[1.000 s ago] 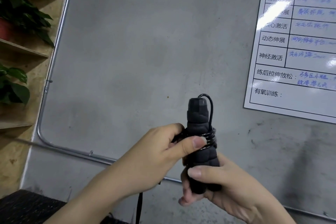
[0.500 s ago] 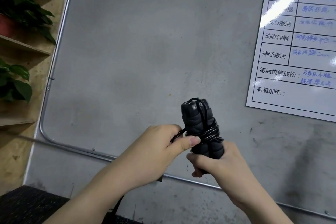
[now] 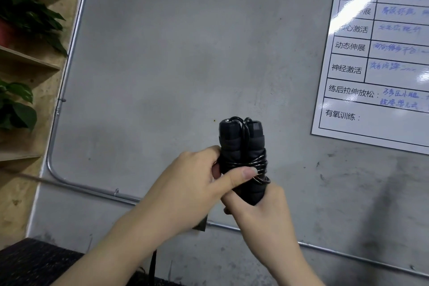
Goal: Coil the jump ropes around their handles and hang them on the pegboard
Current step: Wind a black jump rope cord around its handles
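Handles (image 3: 240,146) of the black jump rope, two of them, held side by side and upright in front of the grey wall (image 3: 174,53), centre of view. Rope (image 3: 254,165) wound in several turns round their middle; one loop runs up and over the top ends.

Right hand (image 3: 260,211): grip curled round the lower ends of the handles from below. Bottom ends hidden in the palm.

Left hand (image 3: 185,190): thumb pressed across the coils from the left, other fingers wrapped behind the handles. It covers the left side of the winding. A dark strap or length of rope (image 3: 152,267) hangs below the left forearm; its upper end is hidden by the arm, so what it joins to cannot be told.

Surroundings: metal conduit (image 3: 69,72) runs down the wall at left, bends and continues along to the right behind both arms. White chart (image 3: 371,65) with printed and handwritten rows on the wall, upper right. Wooden shelves (image 3: 27,62) at left carry green plants (image 3: 30,16). Dark speckled surface (image 3: 34,262) at lower left.
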Demonstrator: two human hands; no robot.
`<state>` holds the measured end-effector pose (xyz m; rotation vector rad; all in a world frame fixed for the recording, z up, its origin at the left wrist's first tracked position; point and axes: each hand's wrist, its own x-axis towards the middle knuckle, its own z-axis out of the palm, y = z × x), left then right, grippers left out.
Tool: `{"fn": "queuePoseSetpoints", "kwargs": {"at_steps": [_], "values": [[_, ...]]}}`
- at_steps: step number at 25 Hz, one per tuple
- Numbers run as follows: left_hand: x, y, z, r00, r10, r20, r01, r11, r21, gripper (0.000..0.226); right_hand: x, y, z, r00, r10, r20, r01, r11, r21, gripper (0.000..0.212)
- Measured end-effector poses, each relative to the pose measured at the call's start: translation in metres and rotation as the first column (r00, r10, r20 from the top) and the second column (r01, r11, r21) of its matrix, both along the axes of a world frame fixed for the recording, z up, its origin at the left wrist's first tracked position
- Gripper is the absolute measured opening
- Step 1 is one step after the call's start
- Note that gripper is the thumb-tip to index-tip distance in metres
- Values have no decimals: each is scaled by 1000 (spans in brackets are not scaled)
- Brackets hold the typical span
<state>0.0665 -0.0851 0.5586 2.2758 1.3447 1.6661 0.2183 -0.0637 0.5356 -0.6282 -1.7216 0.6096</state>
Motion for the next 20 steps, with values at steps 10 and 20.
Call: {"fn": "queuePoseSetpoints", "kwargs": {"at_steps": [10, 20], "values": [[-33, -13, 16, 978, -197, -72, 176, 956, -234, 102, 10, -17, 14, 741, 670, 29, -632, 712, -305, 30], [-31, -23, 20, 990, 81, -114, -93, 991, -98, 70, 14, -8, 23, 942, 235, 241, -199, 966, -164, 17]]}}
